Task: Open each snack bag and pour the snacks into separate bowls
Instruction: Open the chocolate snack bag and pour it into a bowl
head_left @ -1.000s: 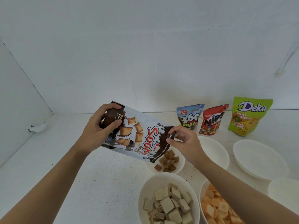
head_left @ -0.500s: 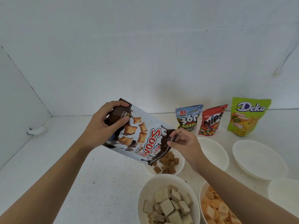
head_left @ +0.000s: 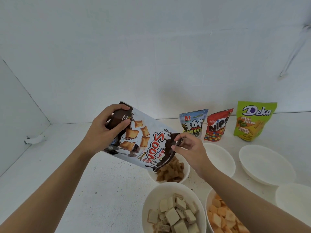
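A brown and white Soom snack bag (head_left: 148, 142) is tipped mouth-down over a white bowl (head_left: 186, 174) that holds brown pillow snacks (head_left: 171, 170). My left hand (head_left: 106, 132) grips the bag's raised bottom end. My right hand (head_left: 188, 148) pinches the bag's open lower edge just above the bowl. Three more bags stand upright against the back wall: a blue 360 Kuaci bag (head_left: 193, 123), a red Nips bag (head_left: 217, 126) and a green Deka bag (head_left: 252, 121).
In front, one white bowl (head_left: 171, 189) holds pale wafer cubes and another bowl (head_left: 208, 207) holds orange crackers. Empty white bowls sit at right (head_left: 220, 158) (head_left: 265, 163) (head_left: 294, 200). White walls close the back and left.
The bag has been tilted steeper, its bottom end lifted, and more brown snacks now lie in the bowl under its mouth. Both hands keep their hold.
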{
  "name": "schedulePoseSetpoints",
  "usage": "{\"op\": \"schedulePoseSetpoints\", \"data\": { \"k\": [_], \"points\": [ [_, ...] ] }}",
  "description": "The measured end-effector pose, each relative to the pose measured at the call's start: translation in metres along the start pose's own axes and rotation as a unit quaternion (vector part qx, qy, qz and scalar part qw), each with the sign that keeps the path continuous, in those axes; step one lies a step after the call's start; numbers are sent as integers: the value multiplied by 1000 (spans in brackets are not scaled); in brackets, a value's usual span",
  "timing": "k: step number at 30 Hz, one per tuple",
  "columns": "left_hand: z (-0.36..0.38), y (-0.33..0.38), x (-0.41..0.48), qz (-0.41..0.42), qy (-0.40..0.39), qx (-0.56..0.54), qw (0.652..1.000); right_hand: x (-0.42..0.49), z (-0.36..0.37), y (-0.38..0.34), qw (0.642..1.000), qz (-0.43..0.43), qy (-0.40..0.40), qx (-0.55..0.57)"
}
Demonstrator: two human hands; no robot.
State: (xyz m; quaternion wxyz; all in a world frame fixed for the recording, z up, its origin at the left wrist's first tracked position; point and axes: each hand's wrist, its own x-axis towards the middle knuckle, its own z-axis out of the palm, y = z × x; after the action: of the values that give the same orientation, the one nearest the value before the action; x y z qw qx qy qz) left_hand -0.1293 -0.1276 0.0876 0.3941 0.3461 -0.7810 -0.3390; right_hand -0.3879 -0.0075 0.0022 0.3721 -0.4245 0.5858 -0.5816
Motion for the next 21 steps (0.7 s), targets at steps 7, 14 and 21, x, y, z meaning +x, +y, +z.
{"op": "schedulePoseSetpoints", "data": {
  "k": [7,14,21],
  "points": [
    [-5,6,6,10,3,6,1000,4,1,-5,1000,-18,2,6],
    [-2,12,10,27,-12,13,999,4,1,-2,999,-29,39,16],
    [3,20,12,26,9,-10,1000,4,0,-2,999,-6,30,35]
  ]
}}
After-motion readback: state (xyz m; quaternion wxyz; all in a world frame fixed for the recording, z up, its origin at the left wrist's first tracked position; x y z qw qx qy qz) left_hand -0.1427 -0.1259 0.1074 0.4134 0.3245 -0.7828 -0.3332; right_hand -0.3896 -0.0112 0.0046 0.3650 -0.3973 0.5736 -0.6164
